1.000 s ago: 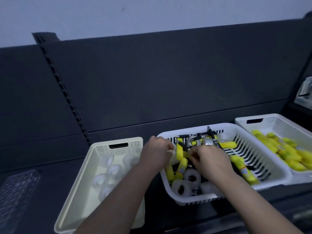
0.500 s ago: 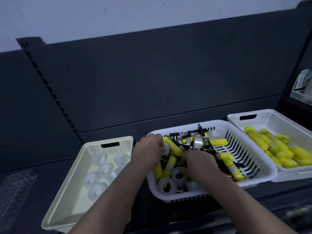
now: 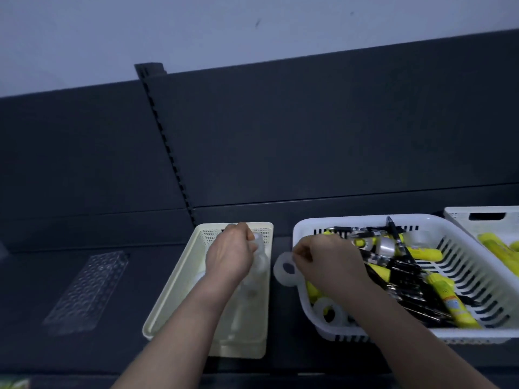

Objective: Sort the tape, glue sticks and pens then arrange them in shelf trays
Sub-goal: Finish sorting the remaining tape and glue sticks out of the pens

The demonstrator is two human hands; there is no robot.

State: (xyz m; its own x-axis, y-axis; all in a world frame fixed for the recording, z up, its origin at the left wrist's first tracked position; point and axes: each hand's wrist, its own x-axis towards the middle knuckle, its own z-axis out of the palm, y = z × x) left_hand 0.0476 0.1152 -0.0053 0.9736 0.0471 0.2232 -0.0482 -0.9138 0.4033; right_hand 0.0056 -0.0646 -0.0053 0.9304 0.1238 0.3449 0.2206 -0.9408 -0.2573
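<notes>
Both hands have swung left out of the white basket (image 3: 297,231) since a moment ago, each bringing tape toward the cream tray (image 3: 168,304).

The left hand (image 3: 229,255) hangs over the far half of that tray with its fingers curled down. A clear roll (image 3: 257,239) sits at its fingertips, but the blur does not show whether it is gripped or already let go.

The right hand (image 3: 327,262) is over the basket's left wall. Its thumb and fingers pinch a tape roll (image 3: 283,269), which sticks out at nine o'clock from the knuckles, over the dark gap between the two containers. The roll's hole faces up toward the camera, so the roll is held roughly flat.

The coming move turns on one relation: the tray's near wall lies just beside the roll, also at nine o'clock. By my reading, a short carry leftward would bring the roll over the tray's right side, near the left hand's spot. The right hand is the nearer one for this roll, and the left forearm crosses the tray's near half, so the drop probably belongs close to the right wall.

Left in the basket are a loose roll (image 3: 327,311) at its six o'clock corner, yellow glue sticks (image 3: 452,303) and black pens (image 3: 397,237). More glue sticks lie in the far-right tray (image 3: 460,219).
</notes>
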